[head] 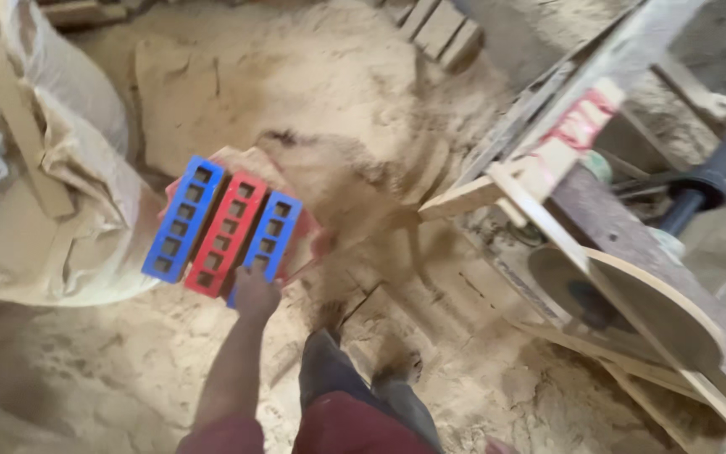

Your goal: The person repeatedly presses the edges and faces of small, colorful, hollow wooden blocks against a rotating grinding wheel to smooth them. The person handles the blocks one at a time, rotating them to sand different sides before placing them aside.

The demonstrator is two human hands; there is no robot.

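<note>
I am looking down on a floor (329, 92) that is lying deep in pale sawdust, and I am placing everything else against the wooden machine frame (598, 219) that is slanting across the right side. Well to the left of that frame one big filled sack (69, 227) is slumping, with the edge of a second one showing beside it at the picture's margin. Between the sack and the frame I am watching a tray-like tool (224, 227) made of three perforated plastic strips, two blue and one red between them, and a stream of sawdust (355, 210) is spilling off its far side toward the frame's foot. One hand (255, 294) is gripping the tool's near edge, fingers closed around it; by its sleeve and position I am taking it for the left, though I am not sure. The other hand I cannot make out, as the tool and the falling dust are hiding that side. Below the tool two legs (355, 378) are standing in the dust. To do this well, I judge the tool should be kept tilted steadily away from the sack, gripped firmly at the edge. Near the top edge, left of the frame, four short wooden blocks (440, 29) are lying side by side.
</note>
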